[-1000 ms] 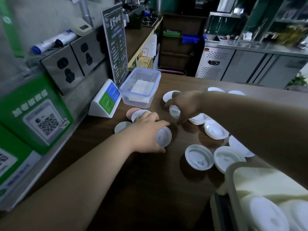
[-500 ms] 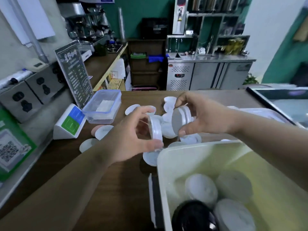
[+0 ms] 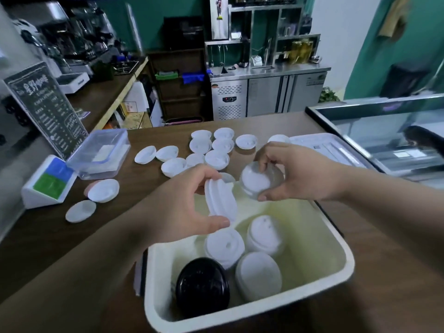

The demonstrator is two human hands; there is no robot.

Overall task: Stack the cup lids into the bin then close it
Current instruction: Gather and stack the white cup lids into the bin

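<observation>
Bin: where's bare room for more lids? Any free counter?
Inside the bin, the floor is bare along the right wall, beside the white lid stacks; the middle and near left are packed with those and the black stack. Bare counter lies left of the bin. The far loose lids are crowded.

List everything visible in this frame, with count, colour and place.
counter: one, brown, under everything
bin: one, cream, near edge, open
white lid stacks: three, white, inside bin
black lid: one, black, inside bin, near-left
loose lids: about a dozen, white, counter beyond and left of bin
bin cover: one, whitish, flat beyond right hand
clear box: one, transparent, counter left
menu sign: one, black, behind clear box
wedge stand: one, white with blue and green, far left
left hand: one, fingers grip edge-on lid above bin
right hand: one, fingers grip nested lids above bin
</observation>
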